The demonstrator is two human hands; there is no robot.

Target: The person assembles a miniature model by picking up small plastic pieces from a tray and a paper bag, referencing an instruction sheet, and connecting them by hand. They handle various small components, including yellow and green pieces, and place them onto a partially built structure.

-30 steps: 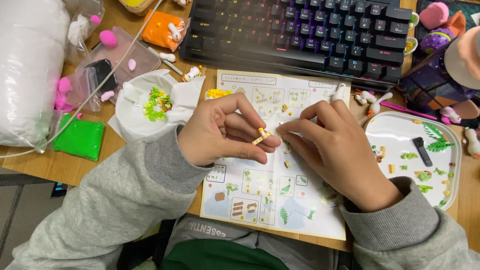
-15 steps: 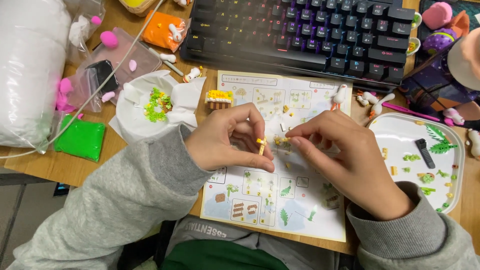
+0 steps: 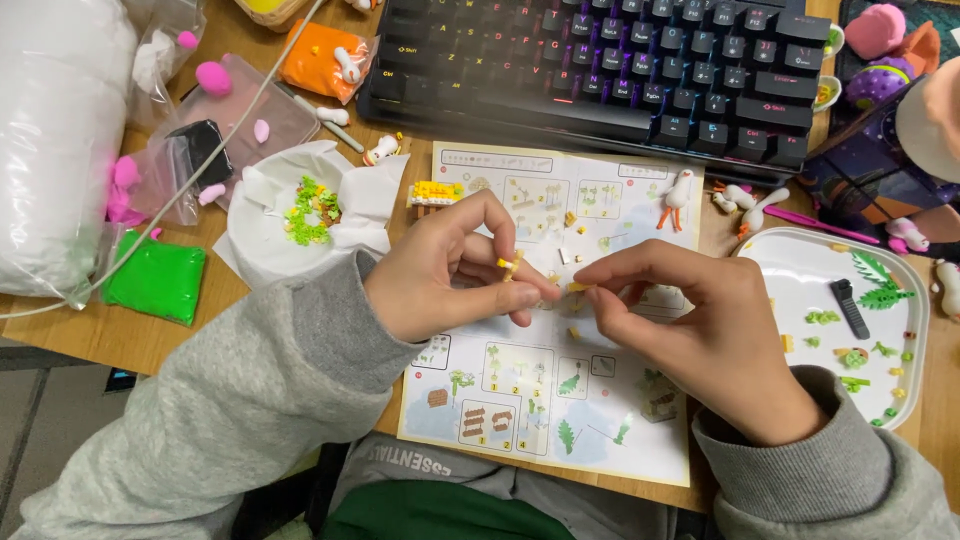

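On the left of the counter point(image 3: 60, 335) lie a green block of clay point(image 3: 155, 280) and a white tissue point(image 3: 270, 220) holding a small heap of green and yellow bricks point(image 3: 308, 212). Just right of it, at the far left corner of the instruction sheet point(image 3: 545, 400), stands a small yellow and brown brick assembly point(image 3: 435, 192), which looks like a finished sub-part.

The left hand point(image 3: 440, 275) hovers over the middle of the sheet, its grip pinching a tiny yellow piece point(image 3: 510, 265) between thumb and forefinger. That piece is slim; its long axis seems to run near to far with a slight tilt to the right, though it is too small to be sure which end leads. The right hand point(image 3: 700, 335) meets it from the right, its grip pressed on a small yellow-orange brick point(image 3: 577, 287) that almost touches the left hand's piece. Joining these two appears to be the step in hand.

Judging by what lies loose, much is left: several tiny bricks point(image 3: 572, 222) sit on the sheet, and the white tray point(image 3: 800, 280) at the right holds green leaves point(image 3: 878, 280), a dark tool point(image 3: 850, 308) and scattered small parts. A keyboard point(image 3: 600, 70) lies at the far side.
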